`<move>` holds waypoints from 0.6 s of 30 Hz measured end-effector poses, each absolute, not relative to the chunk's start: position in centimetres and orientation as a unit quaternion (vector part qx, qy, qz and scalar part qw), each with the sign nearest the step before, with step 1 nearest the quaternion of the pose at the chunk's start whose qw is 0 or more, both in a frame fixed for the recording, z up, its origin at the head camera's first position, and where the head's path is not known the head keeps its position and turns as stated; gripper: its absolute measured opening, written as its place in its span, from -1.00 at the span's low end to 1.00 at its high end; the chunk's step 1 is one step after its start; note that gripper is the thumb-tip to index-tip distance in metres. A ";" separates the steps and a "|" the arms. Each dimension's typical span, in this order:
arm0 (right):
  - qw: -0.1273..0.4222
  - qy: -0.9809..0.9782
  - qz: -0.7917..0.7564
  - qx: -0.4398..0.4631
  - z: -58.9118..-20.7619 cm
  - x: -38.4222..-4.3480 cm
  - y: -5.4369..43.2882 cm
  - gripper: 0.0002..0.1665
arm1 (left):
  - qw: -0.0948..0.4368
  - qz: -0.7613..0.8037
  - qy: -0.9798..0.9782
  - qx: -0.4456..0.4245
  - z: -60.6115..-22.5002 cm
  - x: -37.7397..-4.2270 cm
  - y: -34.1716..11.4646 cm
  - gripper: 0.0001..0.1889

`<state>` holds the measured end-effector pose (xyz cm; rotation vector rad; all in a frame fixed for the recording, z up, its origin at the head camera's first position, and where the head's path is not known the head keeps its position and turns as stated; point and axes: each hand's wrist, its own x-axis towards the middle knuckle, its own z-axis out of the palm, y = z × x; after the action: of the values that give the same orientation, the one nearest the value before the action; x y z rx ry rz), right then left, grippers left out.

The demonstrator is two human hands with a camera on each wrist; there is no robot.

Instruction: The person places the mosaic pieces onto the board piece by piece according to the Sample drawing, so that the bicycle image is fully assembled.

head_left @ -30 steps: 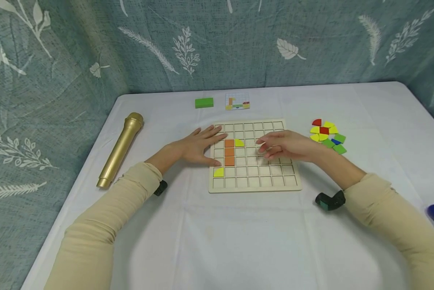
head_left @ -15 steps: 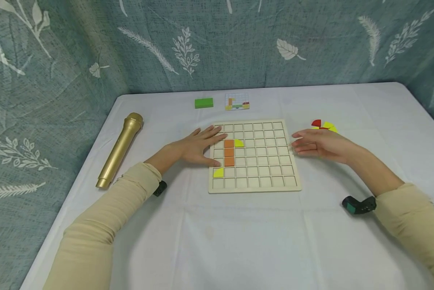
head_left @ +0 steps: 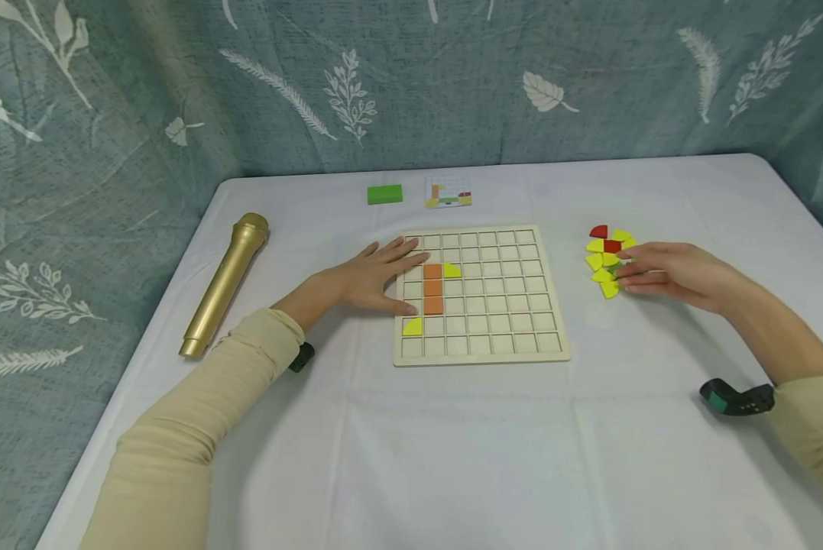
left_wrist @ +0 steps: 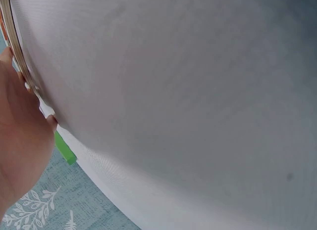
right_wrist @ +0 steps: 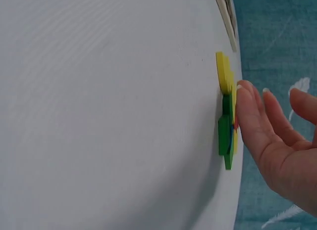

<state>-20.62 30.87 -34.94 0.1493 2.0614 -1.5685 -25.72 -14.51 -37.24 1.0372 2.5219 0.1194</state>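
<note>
- Right hand (head_left: 682,275): its fingers reach leftward, loosely extended and slightly apart; no piece shows in a pinch, and whether the tips touch one I cannot tell.
- The key relation, I judge: the loose pieces (head_left: 611,260) lie at that hand's fingertips, to its left — the right hand is by far the nearer one.
- The cluster's long axis runs near to far on the tabletop (head_left: 452,458), crosswise to the fingers. The hand hides part of it from the head camera; the right wrist view shows green pieces (right_wrist: 224,135).
- Single pieces point various ways; the far red piece (head_left: 598,231) turns its rounded side left and away.
- Left hand (head_left: 370,281): spread over the left edge of the grid board (head_left: 499,325), which lies left of the cluster — nearly square, no plain long axis.
- On it, orange squares (head_left: 433,288) form a near-to-far column.
</note>
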 end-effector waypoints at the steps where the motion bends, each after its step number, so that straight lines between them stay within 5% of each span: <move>1: 0.270 0.766 -0.580 0.057 -35.0 -20.6 31.1 -0.20 | 0.205 0.044 0.904 0.372 -37.2 -25.7 -14.5 0.03; 18: 0.274 0.814 -0.509 0.060 -34.9 -20.0 30.0 -0.16 | 0.202 0.045 0.905 0.372 -37.4 -25.8 -14.4 0.03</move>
<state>-20.04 29.97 -34.87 0.1603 2.1876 -1.3690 -25.80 -14.45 -37.38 1.0388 2.5275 0.1270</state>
